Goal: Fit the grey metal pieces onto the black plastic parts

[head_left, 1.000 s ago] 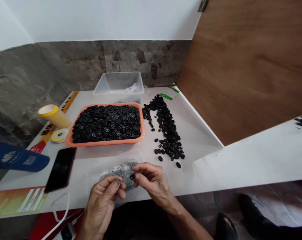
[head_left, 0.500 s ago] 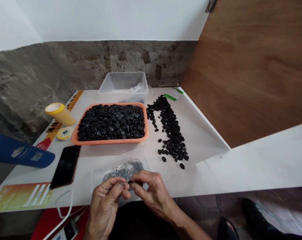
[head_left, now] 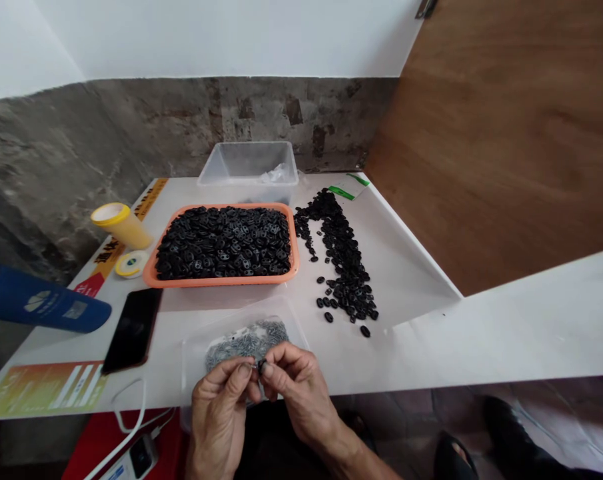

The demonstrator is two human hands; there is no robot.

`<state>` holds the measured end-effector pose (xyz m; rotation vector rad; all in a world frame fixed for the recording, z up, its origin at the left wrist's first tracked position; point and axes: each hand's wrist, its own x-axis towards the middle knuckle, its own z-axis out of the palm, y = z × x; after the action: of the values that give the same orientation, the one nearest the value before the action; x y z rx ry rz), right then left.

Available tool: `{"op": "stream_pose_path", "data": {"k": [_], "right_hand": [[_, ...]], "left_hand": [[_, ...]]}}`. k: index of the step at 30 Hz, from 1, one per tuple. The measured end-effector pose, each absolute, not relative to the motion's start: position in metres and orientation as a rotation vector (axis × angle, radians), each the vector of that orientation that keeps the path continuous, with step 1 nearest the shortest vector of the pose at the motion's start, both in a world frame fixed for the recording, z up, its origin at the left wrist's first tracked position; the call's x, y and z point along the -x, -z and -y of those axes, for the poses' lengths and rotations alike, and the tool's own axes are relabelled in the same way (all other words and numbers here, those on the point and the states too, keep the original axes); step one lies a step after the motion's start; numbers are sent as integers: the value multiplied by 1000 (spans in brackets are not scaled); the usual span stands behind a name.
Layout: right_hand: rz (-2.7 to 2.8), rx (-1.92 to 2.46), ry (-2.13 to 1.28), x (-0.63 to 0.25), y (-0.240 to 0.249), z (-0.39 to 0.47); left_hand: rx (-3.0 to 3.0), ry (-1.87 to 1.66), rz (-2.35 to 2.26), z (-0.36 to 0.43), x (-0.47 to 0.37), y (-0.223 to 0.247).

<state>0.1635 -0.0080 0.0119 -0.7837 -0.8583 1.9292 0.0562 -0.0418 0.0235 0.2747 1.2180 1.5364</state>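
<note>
between six and seven o'clock from the middle of our view, our left hand [head_left: 220, 413] and right hand [head_left: 301, 397] come together, fingertips nearly meeting, over the near part of a clear tray [head_left: 291, 319]. our right hand pinches a black piece [head_left: 262, 365] between thumb and forefinger. our left hand pinches a thin sliver [head_left: 254, 366], pale and too small to make out further; we cannot tell whether it touches the black piece or sits in it. just beyond our fingers, at seven o'clock, small grey bits [head_left: 248, 340] lie heaped in the tray.

at nine o'clock an orange basket [head_left: 216, 283] is filled with black oval parts [head_left: 221, 243], and at four o'clock more of the same lie in a long loose pile [head_left: 348, 267] on the white table [head_left: 406, 353], a few strays at its near end. behind the basket, between ten and eleven, we see a clear bin [head_left: 231, 163] with crumpled plastic [head_left: 275, 175] inside.

farther out at nine o'clock stand a yellow cup [head_left: 126, 228], tilted in our view, and its neighbour, a round lid [head_left: 131, 264]. a blue bottle [head_left: 46, 300] is just below nine, with a dark phone [head_left: 131, 330] lying flat at eight. a green-and-white packet [head_left: 348, 187] lies between one and two, and a brown wooden panel [head_left: 506, 133] fills two o'clock.
</note>
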Motion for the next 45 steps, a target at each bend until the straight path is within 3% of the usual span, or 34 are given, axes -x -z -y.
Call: {"op": "stream_pose_path", "data": {"k": [45], "right_hand": [[931, 742, -1853, -162, -2, 9]], "left_hand": [[-347, -1542, -1327, 46, -56, -14]]}}
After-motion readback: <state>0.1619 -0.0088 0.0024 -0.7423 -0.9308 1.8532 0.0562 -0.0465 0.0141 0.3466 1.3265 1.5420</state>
